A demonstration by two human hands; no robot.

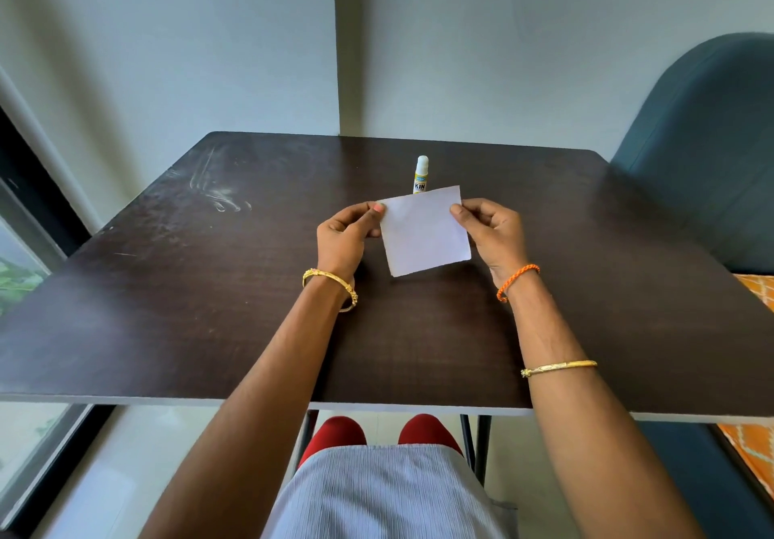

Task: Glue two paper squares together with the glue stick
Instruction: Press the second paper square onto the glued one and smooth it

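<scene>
A white paper square (425, 232) is held up over the middle of the dark table (209, 287). My left hand (345, 237) pinches its upper left corner between thumb and fingers. My right hand (492, 232) pinches its upper right edge. Whether this is one sheet or two lying together I cannot tell. Behind the paper stands a glue stick (421, 174), upright, white-capped with a yellow label, its base hidden by the paper's top edge.
A teal chair (703, 153) stands at the table's right side, with orange patterned fabric (758, 291) below it. The table's back edge is against a pale wall. A window (21, 270) lies at the left. White scuff marks (218, 195) streak the table's far left.
</scene>
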